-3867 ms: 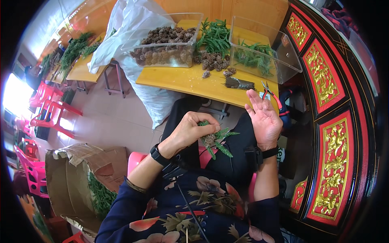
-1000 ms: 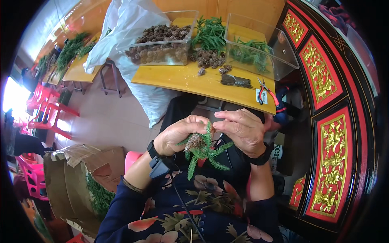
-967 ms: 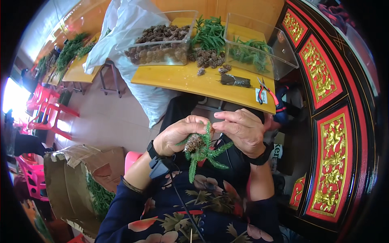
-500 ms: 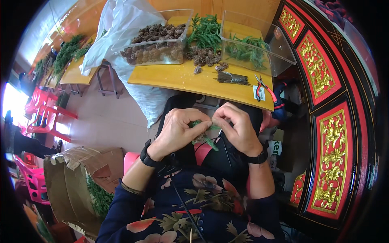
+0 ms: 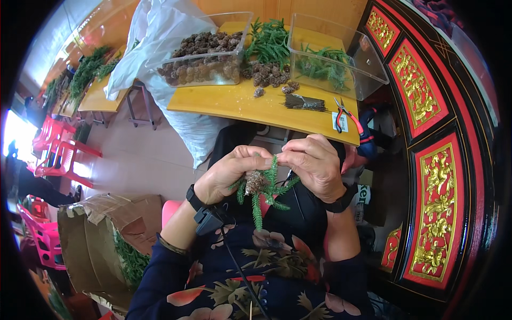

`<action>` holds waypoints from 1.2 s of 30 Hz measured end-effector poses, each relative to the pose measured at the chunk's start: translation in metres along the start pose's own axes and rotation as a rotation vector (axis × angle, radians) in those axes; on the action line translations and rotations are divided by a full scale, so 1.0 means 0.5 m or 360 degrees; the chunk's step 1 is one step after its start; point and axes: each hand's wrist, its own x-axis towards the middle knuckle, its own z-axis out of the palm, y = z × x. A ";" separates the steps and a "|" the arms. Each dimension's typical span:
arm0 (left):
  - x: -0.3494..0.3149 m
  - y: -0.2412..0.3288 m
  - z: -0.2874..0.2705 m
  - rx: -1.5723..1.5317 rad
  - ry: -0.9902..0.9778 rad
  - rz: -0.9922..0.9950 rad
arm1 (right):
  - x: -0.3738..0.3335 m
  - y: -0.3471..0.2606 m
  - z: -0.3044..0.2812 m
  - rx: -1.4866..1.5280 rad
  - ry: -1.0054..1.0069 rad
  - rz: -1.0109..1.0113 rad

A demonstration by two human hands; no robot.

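Above my lap, my left hand (image 5: 232, 172) is closed around a small green artificial pine sprig (image 5: 257, 210) with a brown pine cone (image 5: 256, 183) at its middle. The cone faces up beside the left fingers, and several needle tips spread out below and to the right. My right hand (image 5: 316, 166) pinches the tip of one upright needle piece, its fingertips close to the left ones. How the cone is joined to the sprig is hidden by my fingers.
On the yellow table (image 5: 229, 104) stand a clear bin of pine cones (image 5: 202, 61) and a clear bin (image 5: 341, 66) with green sprigs. Loose cones, a wire bundle (image 5: 304, 102) and red-handled pliers (image 5: 349, 118) lie there. A cardboard box (image 5: 101, 245) is at left, a carved panel (image 5: 436, 208) at right.
My left hand has turned, so the pine cone and spread sprigs, mostly covered before, now show. My right hand has shifted slightly down and pinches a needle tip.
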 end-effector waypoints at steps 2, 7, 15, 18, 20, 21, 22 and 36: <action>0.001 -0.003 0.005 0.0007 0.0011 -0.0002 | -0.003 0.000 -0.007 -0.0101 -0.0030 -0.0059; 0.006 -0.002 0.024 0.1224 0.0234 0.0519 | -0.010 0.008 0.010 -0.0153 -0.0162 0.0083; 0.004 -0.008 0.037 0.3113 0.0473 0.1550 | -0.038 0.008 0.047 0.0733 -0.0165 0.1186; 0.013 -0.026 0.038 0.3424 0.0521 0.1783 | -0.053 0.028 0.042 0.1069 -0.0270 0.1628; 0.021 -0.037 0.036 0.3405 0.0529 0.1790 | -0.055 0.034 0.035 0.1062 -0.0287 0.1669; 0.024 -0.042 0.035 0.3390 0.0541 0.1796 | -0.054 0.036 0.032 0.1058 -0.0306 0.1705; 0.026 -0.044 0.035 0.3377 0.0554 0.1801 | -0.053 0.039 0.030 0.1054 -0.0326 0.1741; 0.030 -0.046 0.005 0.1047 0.0671 0.0546 | -0.120 0.256 -0.052 -0.1543 -0.0095 0.1456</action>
